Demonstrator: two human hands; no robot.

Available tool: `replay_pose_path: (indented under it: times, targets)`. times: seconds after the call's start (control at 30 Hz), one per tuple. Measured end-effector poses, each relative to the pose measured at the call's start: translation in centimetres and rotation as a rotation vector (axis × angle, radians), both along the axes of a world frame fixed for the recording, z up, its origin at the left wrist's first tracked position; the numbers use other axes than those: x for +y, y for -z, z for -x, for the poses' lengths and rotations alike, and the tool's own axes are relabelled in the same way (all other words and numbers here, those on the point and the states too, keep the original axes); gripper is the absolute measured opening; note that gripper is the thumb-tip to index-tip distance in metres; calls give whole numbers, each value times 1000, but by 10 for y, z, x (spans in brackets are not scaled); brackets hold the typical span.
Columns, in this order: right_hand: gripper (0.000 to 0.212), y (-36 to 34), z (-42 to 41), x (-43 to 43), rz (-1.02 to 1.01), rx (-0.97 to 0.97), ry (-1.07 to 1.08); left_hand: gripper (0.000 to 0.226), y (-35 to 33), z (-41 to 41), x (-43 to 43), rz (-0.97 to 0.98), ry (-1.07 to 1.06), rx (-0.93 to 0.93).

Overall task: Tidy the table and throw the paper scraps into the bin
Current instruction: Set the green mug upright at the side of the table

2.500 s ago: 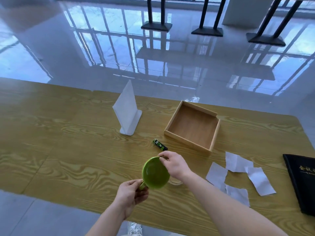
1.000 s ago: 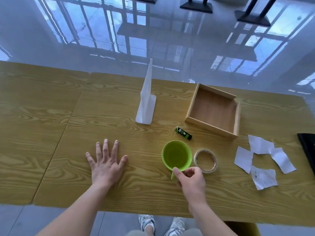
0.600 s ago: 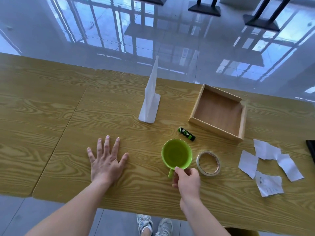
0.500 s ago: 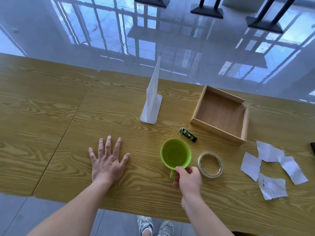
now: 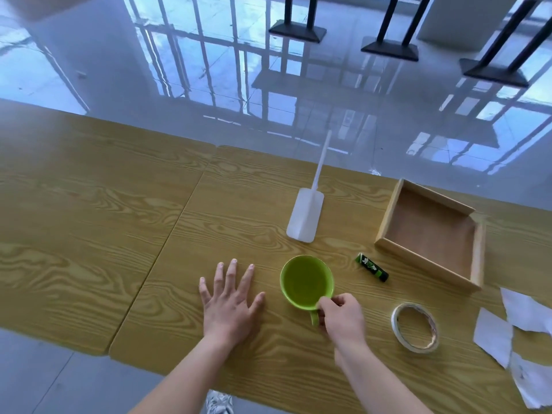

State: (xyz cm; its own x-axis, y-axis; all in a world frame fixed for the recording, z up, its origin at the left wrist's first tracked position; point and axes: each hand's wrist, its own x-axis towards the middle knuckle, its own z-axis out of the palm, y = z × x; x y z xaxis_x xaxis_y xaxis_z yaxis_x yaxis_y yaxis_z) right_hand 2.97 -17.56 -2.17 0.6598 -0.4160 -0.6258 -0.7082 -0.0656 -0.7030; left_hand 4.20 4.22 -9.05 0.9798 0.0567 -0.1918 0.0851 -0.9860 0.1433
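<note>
A long wood-grain table (image 5: 89, 234) fills the lower two thirds of the frame, with a glossy tiled floor (image 5: 209, 70) mirroring window bars above it. At right of centre sits a shallow square wooden tray (image 5: 475, 258), open-topped and bare inside. Torn white paper scraps (image 5: 493, 336) lie along the lower right edge, some overlapping; no bin is in view. At centre stands a white plastic sign holder (image 5: 305, 215), its upright sheet seen edge-on. The left hand (image 5: 230, 300) lies flat on the table at lower centre, fingers spread, holding nothing. Just beside it to the right, the right hand (image 5: 343, 318) pinches the handle of a round, smooth green cup (image 5: 304, 280) that stands upright, fingers closed around it. A ring of pale tape (image 5: 397, 327) lies flat right of that hand, between it and the scraps. A small green-and-black tube (image 5: 372, 266), label too small to read, lies between the cup and the tray.
</note>
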Motion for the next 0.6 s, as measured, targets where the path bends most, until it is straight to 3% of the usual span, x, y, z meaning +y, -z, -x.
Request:
replay_pose_path:
  times: [0.13, 0.3, 0.6]
  targets:
    - [12, 2, -23, 38, 36, -7, -48, 67, -2, -20, 58, -4, 10, -102]
    - [11, 6, -53, 92, 4, -23, -81, 74, 1, -45, 132, -27, 10, -50]
    - [10, 8, -100, 172, -11, -43, -144, 69, 5, -44, 144, 129, 30, -175]
